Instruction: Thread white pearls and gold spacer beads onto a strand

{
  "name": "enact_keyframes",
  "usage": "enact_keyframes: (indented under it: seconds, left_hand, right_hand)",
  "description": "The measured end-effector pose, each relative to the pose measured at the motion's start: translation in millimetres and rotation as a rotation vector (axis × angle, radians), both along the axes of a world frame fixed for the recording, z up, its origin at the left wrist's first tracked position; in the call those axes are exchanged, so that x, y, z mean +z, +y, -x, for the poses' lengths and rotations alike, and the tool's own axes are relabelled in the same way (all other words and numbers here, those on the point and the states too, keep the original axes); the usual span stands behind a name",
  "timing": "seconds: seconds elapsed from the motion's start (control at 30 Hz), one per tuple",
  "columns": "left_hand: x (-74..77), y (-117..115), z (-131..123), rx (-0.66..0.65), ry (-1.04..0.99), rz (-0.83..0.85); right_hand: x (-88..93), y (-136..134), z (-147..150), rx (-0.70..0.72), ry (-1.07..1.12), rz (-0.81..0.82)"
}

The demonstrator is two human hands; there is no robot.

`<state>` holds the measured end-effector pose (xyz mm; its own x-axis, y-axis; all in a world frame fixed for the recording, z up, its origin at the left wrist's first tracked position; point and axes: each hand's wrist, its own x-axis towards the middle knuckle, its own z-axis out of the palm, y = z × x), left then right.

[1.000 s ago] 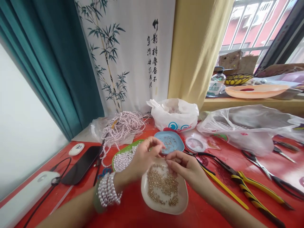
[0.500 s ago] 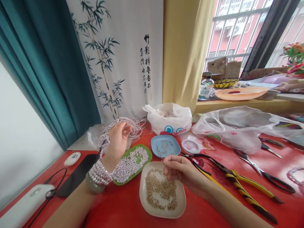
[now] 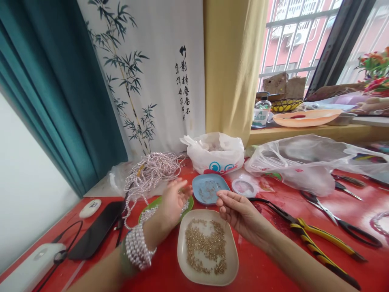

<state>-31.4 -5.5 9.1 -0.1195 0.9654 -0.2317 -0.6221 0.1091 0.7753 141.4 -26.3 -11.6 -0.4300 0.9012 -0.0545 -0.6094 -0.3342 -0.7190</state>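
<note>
Left hand (image 3: 171,202), fingers parted, has returned over the green tray (image 3: 190,206), narrowing the gap to the pinched right hand (image 3: 238,207), any held item indiscernible.

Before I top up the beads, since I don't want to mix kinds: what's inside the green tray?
Pale pearly beads show at both ends of the green tray. The left hand covers its middle, so that part can't be seen.

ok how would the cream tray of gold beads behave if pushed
The gold beads look small and round, so would probably roll. The cream tray has a raised rim that should contain most, and its broad, low shape makes tipping unlikely.
</note>
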Motion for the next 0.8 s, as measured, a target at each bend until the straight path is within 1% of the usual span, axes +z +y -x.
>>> enact_keyframes:
  seconds: [0.07,0.13,0.23,0.3,0.4,0.47,0.67,0.8]
  left_hand:
    - [-6.5,-12.9,-13.5,-0.139,0.011,-0.009]
    - [-10.6,-23.6,-21.3,-0.244,0.009,-0.011]
    - [-10.3,-34.7,-25.9,-0.396,0.023,0.017]
    - [-6.9,-39.1,-27.0,-0.458,0.052,0.006]
    - [-2.0,-41.5,-28.0,-0.456,0.092,-0.094]
    - [-1.6,-40.5,-28.2,-0.434,0.114,-0.15]
    - [-10.2,-32.0,-24.7,-0.395,0.217,-0.163]
    - [-9.6,-29.8,-22.5,-0.396,0.259,-0.22]
  right_hand:
    - [0.8,-0.1,-0.4,-0.016,0.013,-0.007]
    - [1.2,-0.7,-0.1,-0.032,0.014,-0.01]
    - [2.1,-1.7,0.7,-0.063,0.01,-0.026]
    - [2.8,-2.3,1.4,-0.078,-0.014,-0.052]
    - [3.9,-3.4,3.0,-0.075,-0.095,-0.1]
    - [4.6,-4.6,4.6,-0.066,-0.153,-0.124]
    - [6.5,-9.8,8.5,-0.06,-0.218,-0.18]
    - [7.6,-11.8,8.8,-0.057,-0.251,-0.18]
